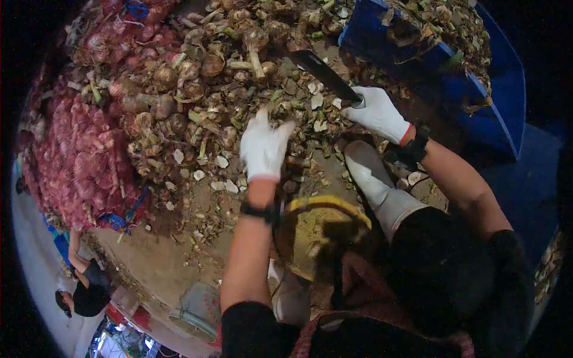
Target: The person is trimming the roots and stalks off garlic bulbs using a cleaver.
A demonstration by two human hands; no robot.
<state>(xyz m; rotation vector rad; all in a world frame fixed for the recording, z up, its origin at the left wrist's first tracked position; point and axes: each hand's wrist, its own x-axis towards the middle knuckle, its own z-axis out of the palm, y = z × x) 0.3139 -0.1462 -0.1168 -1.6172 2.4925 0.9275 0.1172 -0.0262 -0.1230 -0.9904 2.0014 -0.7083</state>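
My right hand (380, 112), in a white knit glove with a red cuff, grips the handle of a dark-bladed knife (322, 74). Its wide blade points up and left over the heap. My left hand (264, 147), gloved the same way and blurred, hovers above the scraps with finger and thumb apart and nothing visible between them. Beyond it lies a heap of garlic bulbs (165, 78) with stems and dry roots. Cut pale slices (221, 161) and trimmed bits are strewn around and below the hands. A yellow bucket (322, 237) stands between my boots, partly in shadow.
Full red mesh sacks (83, 156) of garlic stand on the left. At the upper right, a blue container (483, 98) holds a pile of trimmings (456, 27). My boot (371, 174) is under the right arm. A grey bucket (194, 308) and another person (87, 286) appear lower left.
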